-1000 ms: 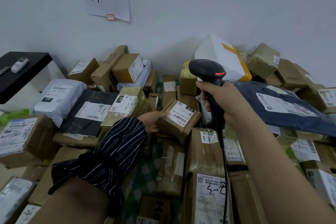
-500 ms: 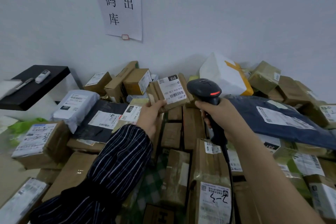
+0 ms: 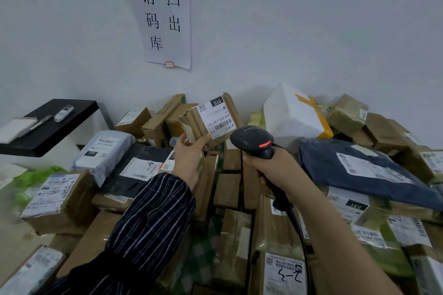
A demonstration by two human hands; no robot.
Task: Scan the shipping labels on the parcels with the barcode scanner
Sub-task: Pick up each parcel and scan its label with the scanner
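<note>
Small brown parcel (image 3: 190,122) is now up off the pile (image 3: 227,189), where it lay a second ago. Left grip (image 3: 189,160) is curled round its lower corner, thumb on the front face. White shipping label (image 3: 217,118) is tilted and facing out. Right grip (image 3: 271,170) is wrapped tight round the handle of the barcode scanner (image 3: 251,137). The scanner head has come in just beside the label's barcode end, with a red lamp showing. Judgement: label is presented and the read is about due; the rest of the heap looks unscanned.
</note>
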